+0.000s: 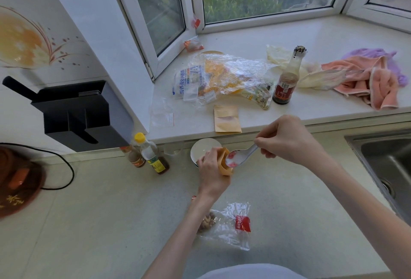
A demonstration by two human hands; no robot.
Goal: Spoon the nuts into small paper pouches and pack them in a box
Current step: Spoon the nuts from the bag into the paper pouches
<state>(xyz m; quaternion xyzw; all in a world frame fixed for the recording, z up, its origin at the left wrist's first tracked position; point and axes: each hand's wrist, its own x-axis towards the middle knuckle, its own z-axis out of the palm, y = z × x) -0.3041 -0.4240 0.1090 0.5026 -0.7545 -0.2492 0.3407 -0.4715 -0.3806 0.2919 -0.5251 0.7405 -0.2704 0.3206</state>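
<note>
My left hand [210,167] grips a small orange-brown paper pouch [224,163] upright above the counter, its mouth held open. My right hand [287,139] holds a white spoon [239,156] by the handle, with the spoon's bowl tipped at the pouch's mouth. A white bowl [201,148] stands just behind my left hand, partly hidden by it. Some nuts [206,223] lie in a clear plastic bag with a red label [231,225] on the counter under my left forearm. Another flat paper pouch [226,119] lies on the windowsill edge.
Two oil bottles [151,156] stand left of the bowl. On the sill lie crumpled plastic bags [222,78], a dark sauce bottle [287,78] and pink and purple cloths [373,78]. A steel sink [387,163] is at the right, a black rack [73,111] and brown appliance [15,180] at the left.
</note>
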